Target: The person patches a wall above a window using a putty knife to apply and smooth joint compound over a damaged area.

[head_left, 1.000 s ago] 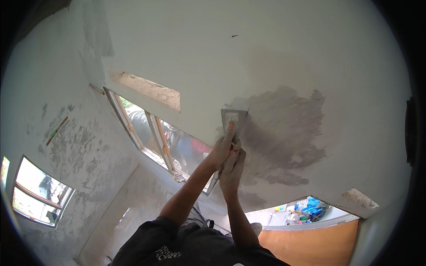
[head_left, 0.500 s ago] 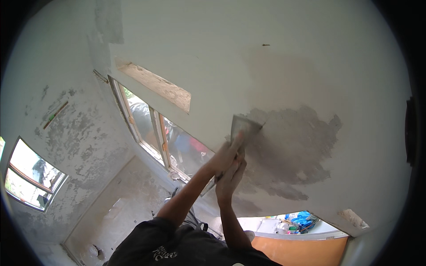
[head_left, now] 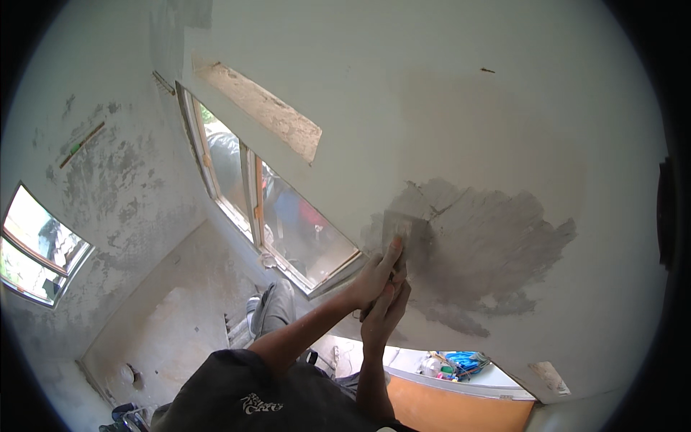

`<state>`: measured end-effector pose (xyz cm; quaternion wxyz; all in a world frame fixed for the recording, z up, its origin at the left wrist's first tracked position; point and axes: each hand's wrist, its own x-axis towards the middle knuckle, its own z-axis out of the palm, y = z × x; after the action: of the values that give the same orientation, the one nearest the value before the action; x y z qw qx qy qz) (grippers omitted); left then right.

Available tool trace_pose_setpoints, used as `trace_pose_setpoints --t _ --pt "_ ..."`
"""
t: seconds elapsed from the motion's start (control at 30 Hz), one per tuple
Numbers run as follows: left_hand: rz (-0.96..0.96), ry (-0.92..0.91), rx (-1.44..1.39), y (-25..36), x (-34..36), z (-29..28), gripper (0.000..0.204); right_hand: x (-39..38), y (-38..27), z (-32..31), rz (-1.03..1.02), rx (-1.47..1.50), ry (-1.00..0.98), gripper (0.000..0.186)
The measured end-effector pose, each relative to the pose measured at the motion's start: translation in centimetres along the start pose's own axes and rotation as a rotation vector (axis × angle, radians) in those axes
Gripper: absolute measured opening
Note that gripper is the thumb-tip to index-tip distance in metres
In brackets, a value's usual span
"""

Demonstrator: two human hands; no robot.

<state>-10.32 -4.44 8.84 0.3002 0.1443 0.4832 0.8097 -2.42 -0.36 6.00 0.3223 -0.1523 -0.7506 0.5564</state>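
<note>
Fingers (head_left: 396, 247) on a flat grey scraper (head_left: 412, 224)

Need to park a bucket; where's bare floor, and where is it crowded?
Bare floor shows between the left wall and the person's leg. It tightens at lower left, near dark objects. Above the orange panel, it's crowded around a blue bundle.

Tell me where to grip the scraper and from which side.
Likely the lower end of the scraper, from below: its blade, wide on top over the grey patch, narrows toward the left hand and right hand, which mostly cover that end.
</note>
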Motion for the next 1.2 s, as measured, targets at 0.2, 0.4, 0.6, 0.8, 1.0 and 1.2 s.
trace_pose_setpoints --t 0.2,0.4,0.6,0.8,1.0,1.2 --pt "-0.129 -0.153 -0.588 -4.1 -0.3 1.4 0.066 0.0 -3.3 -4.0 0.026 -0.301 -0.219 0.044" --pt "-0.338 -0.251 -0.990 -5.9 -0.8 2.3 0.067 -0.6 -2.5 -5.1 0.072 -0.437 -0.254 0.043" --pt "-0.290 -0.164 -1.000 -5.8 -1.1 2.8 0.065 -0.8 -2.8 -5.4 0.054 -0.455 -0.251 0.045" --pt "-0.225 -0.267 -1.206 -9.8 -0.4 3.0 0.065 -0.4 -1.9 -6.7 0.105 -0.567 -0.343 0.045" --pt "-0.225 -0.262 -1.183 -10.6 0.0 2.9 0.065 -0.3 -1.1 -6.4 0.070 -0.580 -0.342 0.041" --pt "-0.310 -0.231 -1.100 -8.4 -0.7 3.1 0.066 -0.7 -1.3 -6.2 0.061 -0.506 -0.308 0.038"
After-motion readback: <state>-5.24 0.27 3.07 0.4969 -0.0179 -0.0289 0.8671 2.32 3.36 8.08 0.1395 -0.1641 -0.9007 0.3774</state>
